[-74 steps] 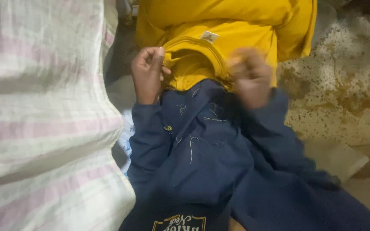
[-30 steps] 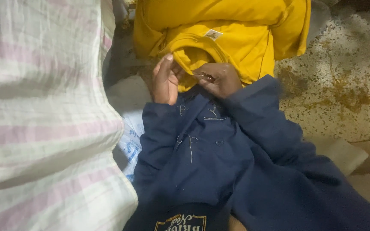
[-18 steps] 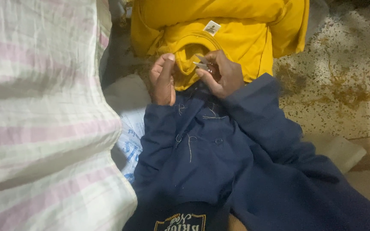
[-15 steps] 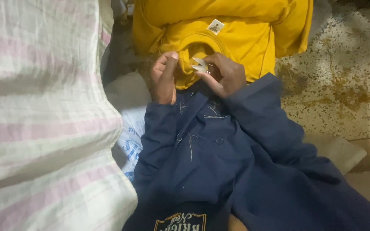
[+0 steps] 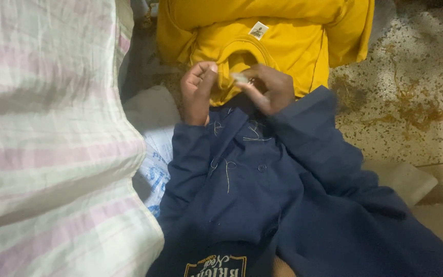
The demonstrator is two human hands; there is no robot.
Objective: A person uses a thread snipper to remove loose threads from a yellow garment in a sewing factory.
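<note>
A yellow garment [image 5: 293, 41] lies folded in front of me, with a small white label [image 5: 258, 30] inside its round collar [image 5: 237, 54]. My left hand [image 5: 198, 92] pinches the collar's left edge. My right hand [image 5: 267, 90] is closed on the collar's right side and holds a small pale object at its fingertips; I cannot make out what it is. Both arms wear dark blue sleeves [image 5: 314, 149], and loose yellow threads [image 5: 227, 172] cling to the blue cloth.
A large white sack [image 5: 42, 143] with pink stripes fills the left side. A white and blue printed bag [image 5: 155, 169] lies beside it. Speckled stone floor [image 5: 411, 92] with brown stains is at the right, and a pale block [image 5: 406, 179] sits near my right arm.
My hands came together from the collar's two sides onto its front edge. The right hand now holds a small pale object against the collar.
</note>
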